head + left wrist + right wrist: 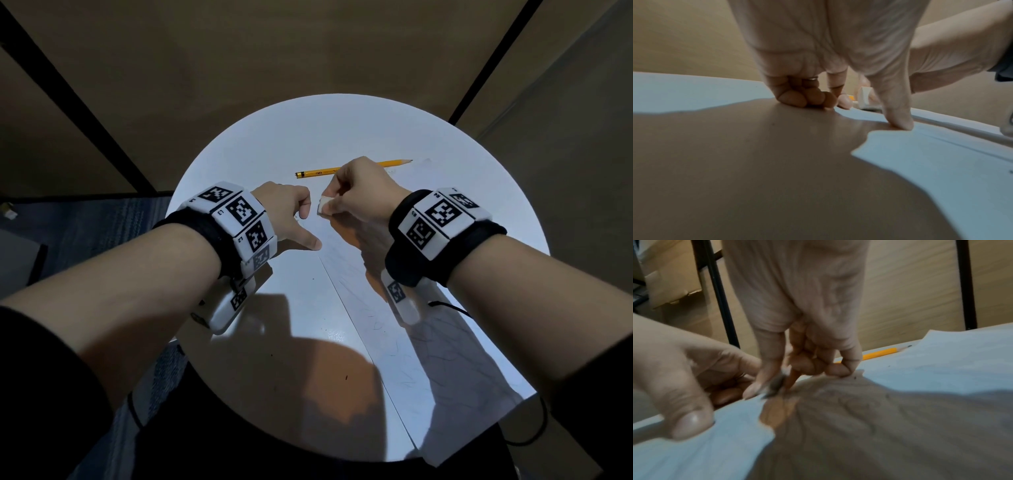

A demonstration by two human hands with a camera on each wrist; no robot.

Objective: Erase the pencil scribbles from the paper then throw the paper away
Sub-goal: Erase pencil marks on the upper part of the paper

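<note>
The thin white sheet of paper with faint grey pencil scribbles (394,308) lies flat on the round white table (274,144), running from near the middle of the top toward its near right edge, where a corner seems to reach past the rim. We have our right hand (359,192) pinching a small white block eraser (323,207) between thumb and forefinger, its lower face on or just above the sheet near the far left corner. Our left hand (291,216) holds nothing: the outer fingers are curled with their knuckles on the table, while the thumb (898,116) and forefinger tip press down at the paper's left edge.

What worries us most is the sheet itself. It is pinned only along one edge, so a hard stroke away from the thumb could drag it, buckle it into a crease, or tear it near the corner. The right wrist view shows the eraser's tip dark with graphite; rubbing with that face may smear grey instead of lifting it. Plenty of faint marks show lower down the page, and in this dim light we could miss some. The yellow wooden pencil (352,168) lies just beyond our right hand, so a long stroke might knock it rolling.
</note>
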